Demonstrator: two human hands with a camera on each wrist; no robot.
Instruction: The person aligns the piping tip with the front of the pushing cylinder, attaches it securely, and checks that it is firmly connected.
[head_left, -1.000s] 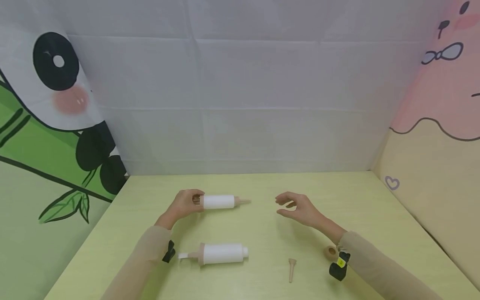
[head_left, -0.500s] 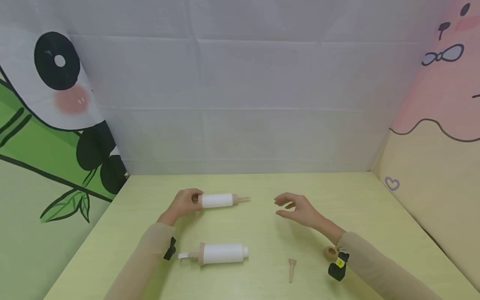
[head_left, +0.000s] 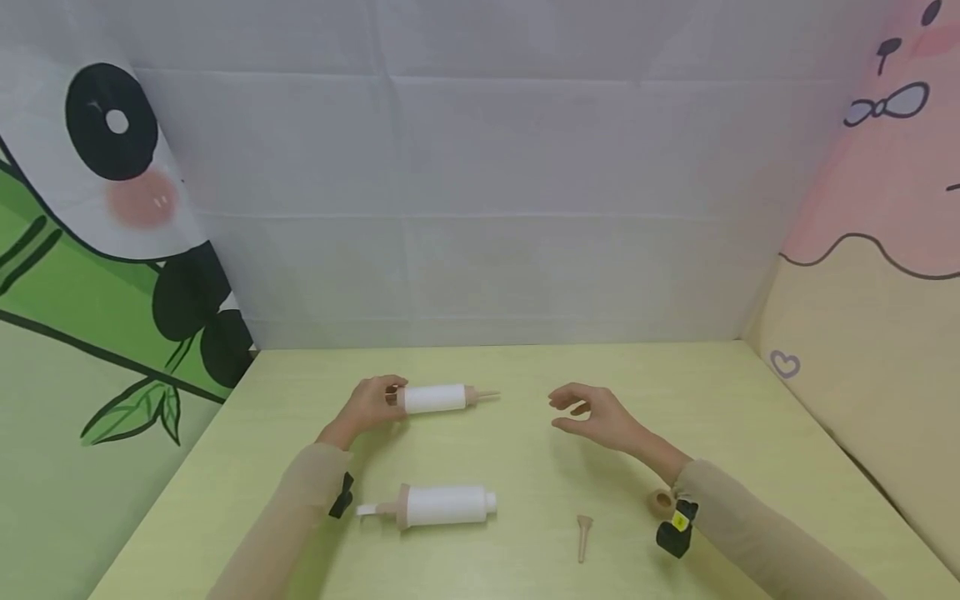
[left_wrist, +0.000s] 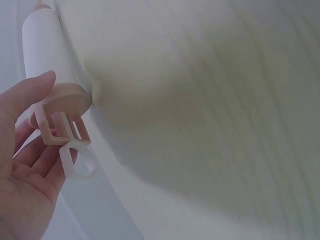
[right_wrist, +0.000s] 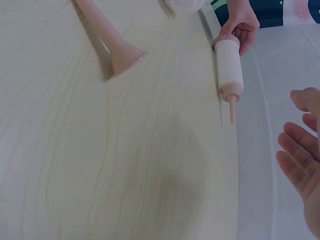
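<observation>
In the head view my left hand (head_left: 369, 403) holds a white icing syringe (head_left: 435, 399) by its pink collar end, a thin pink nozzle (head_left: 487, 394) pointing right. The left wrist view shows the thumb against the barrel (left_wrist: 42, 47), with fingers curled behind the pink handle and a white pull ring (left_wrist: 77, 160) below them. Across a gap from the nozzle tip, my right hand (head_left: 600, 417) hovers with loosely bent fingers and nothing in them. A second white syringe (head_left: 447, 506) lies nearer on the table, without a thin nozzle, its plunger end to the left.
A loose pink funnel-shaped nozzle (head_left: 583, 537) lies on the pale wooden table (head_left: 525, 467) at the front. Beside my right wrist is a small pink ring-shaped cap (head_left: 660, 502), partly covered by the wrist camera (head_left: 675, 537). A white cloth wall (head_left: 510, 275) closes off the back.
The held syringe has shifted slightly left and away, and its nozzle end is tipped up a little. My right hand has barely moved.
</observation>
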